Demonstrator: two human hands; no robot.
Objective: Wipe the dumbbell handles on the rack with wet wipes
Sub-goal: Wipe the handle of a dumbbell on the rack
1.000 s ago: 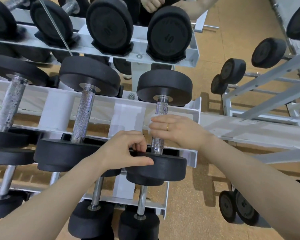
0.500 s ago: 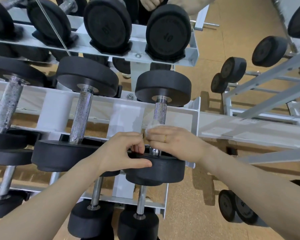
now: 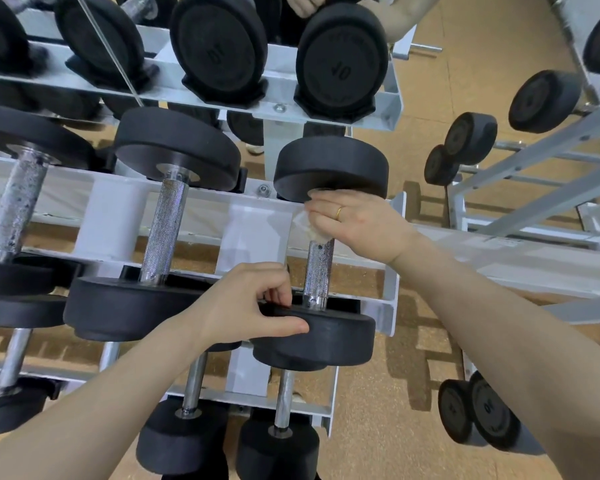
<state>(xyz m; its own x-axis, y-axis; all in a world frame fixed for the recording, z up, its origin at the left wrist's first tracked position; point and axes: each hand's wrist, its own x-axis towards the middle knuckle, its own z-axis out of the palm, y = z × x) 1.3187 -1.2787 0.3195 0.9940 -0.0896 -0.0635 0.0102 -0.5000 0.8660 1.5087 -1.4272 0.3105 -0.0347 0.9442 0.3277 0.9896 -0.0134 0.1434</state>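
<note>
A black dumbbell lies on the middle shelf of the white rack (image 3: 392,317), at its right end. Its knurled steel handle (image 3: 318,271) runs between a far head (image 3: 329,169) and a near head (image 3: 323,337). My right hand (image 3: 357,225) grips the top of that handle through a white wet wipe (image 3: 305,225), just under the far head. My left hand (image 3: 250,306) holds the rim of the near head, thumb along its edge and fingers curled over the top.
Two more dumbbells with steel handles (image 3: 165,230) (image 3: 14,209) lie to the left on the same shelf. Larger black dumbbells (image 3: 340,60) fill the top shelf, others sit below. A second rack (image 3: 534,174) stands at the right over a tan floor (image 3: 395,427).
My right hand has slid the wipe up the handle, from near the lower head to just under the far head. My left hand has stayed on the near head.
</note>
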